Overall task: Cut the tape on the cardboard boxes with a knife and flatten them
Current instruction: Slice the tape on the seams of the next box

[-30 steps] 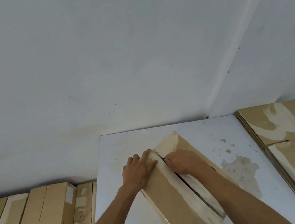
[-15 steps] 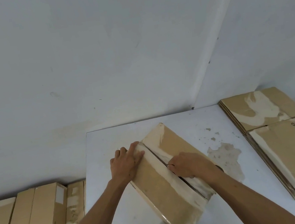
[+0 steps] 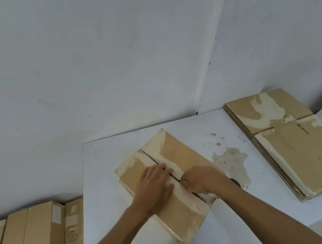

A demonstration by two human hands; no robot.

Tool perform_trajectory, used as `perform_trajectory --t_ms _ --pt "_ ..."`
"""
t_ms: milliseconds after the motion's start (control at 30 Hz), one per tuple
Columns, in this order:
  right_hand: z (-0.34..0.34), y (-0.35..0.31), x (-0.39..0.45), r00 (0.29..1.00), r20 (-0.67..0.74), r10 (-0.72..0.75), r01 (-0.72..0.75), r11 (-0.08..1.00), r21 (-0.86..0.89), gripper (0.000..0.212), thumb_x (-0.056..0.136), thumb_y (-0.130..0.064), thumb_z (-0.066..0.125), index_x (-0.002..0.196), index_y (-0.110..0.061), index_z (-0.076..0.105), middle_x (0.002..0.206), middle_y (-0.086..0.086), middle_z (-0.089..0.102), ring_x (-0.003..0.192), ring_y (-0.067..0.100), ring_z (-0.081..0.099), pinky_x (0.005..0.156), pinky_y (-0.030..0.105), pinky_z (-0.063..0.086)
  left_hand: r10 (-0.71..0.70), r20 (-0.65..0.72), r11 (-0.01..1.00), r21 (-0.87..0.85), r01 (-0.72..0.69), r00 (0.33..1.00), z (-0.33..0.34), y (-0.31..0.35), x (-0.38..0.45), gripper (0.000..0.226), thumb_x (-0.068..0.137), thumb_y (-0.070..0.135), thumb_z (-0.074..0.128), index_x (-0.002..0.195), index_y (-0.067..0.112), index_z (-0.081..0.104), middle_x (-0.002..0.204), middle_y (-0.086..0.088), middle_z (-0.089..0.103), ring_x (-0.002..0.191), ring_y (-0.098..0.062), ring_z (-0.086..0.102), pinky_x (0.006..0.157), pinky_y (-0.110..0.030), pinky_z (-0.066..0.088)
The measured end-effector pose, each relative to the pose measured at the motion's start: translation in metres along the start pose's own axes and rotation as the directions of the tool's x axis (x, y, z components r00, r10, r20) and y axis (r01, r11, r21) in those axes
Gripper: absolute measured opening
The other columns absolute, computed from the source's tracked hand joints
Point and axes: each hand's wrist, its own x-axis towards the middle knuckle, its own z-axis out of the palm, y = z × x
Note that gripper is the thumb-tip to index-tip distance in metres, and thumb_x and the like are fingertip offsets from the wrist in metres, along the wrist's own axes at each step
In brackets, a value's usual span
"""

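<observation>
A brown cardboard box (image 3: 184,152) with pale tape along its top seam lies skewed on the white table (image 3: 232,222). The seam is slit open from the far end to my right hand. My left hand (image 3: 155,183) lies flat on the left flap, fingers straight and pressing down. My right hand (image 3: 202,178) is curled round a knife on the seam; only a small dark tip (image 3: 179,180) shows, the rest is hidden in the fist.
A stack of flattened boxes (image 3: 300,145) lies on the table's right side. Several closed boxes (image 3: 32,239) stand in a row on the floor to the left. White walls meet in a corner behind the table. The table surface has chipped patches (image 3: 229,158).
My right hand has drawn the knife along the seam toward me, lengthening the slit. My left hand slid from the box's far end to the middle of the left flap. The view tilted down.
</observation>
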Motion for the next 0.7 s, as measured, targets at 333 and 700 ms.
perform_trajectory --t_ms 333,700 --pt "-0.003 -0.004 0.026 1.000 0.000 -0.001 0.001 1.000 0.003 0.046 0.110 -0.040 0.030 0.121 -0.010 0.064 0.118 0.014 0.068 0.080 0.027 0.054 0.076 0.035 0.044 -0.066 0.370 0.989 0.151 0.010 0.927 0.001 0.028 -0.018 0.150 0.054 0.108 0.003 0.164 0.007 0.001 0.172 -0.013 -0.008 0.158 -0.032 -0.015 0.125 -0.053 -0.013" --pt "-0.011 0.003 0.001 0.997 0.060 0.042 -0.043 0.999 0.027 0.038 0.106 -0.032 0.032 0.074 -0.019 0.048 0.074 0.002 0.055 0.057 0.021 0.055 0.060 0.031 0.046 -0.147 0.333 0.983 0.156 0.100 0.931 -0.007 0.009 -0.002 0.149 0.055 0.110 0.023 0.164 0.010 0.003 0.170 -0.004 0.002 0.158 -0.030 -0.008 0.126 -0.056 -0.010"
